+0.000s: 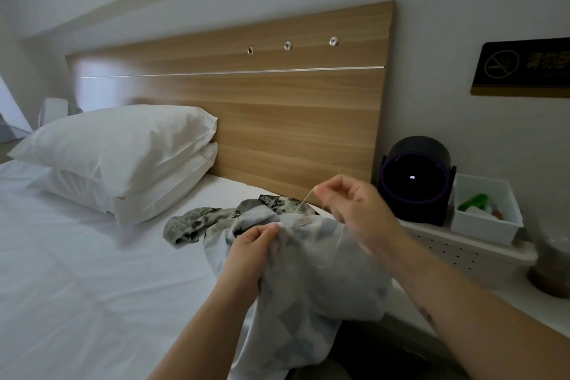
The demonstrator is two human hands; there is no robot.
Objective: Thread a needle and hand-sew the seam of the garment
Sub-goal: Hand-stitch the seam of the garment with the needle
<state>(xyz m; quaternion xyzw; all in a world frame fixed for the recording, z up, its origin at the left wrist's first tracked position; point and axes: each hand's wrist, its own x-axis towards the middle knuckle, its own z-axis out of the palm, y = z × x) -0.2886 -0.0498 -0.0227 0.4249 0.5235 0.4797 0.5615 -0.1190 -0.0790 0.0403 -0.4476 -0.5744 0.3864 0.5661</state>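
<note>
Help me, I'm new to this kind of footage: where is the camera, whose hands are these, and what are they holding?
There is no machine: one camera sits on a person's head, looking down at their own two hands. The left hand pinches a fold of the pale garment, which lies on a white bed. The right hand, raised, pinches a thin thread running down to the cloth; any needle is too small to see. Two pillows are stacked by the wooden headboard. At right stand a round black device and a white tray.
</note>
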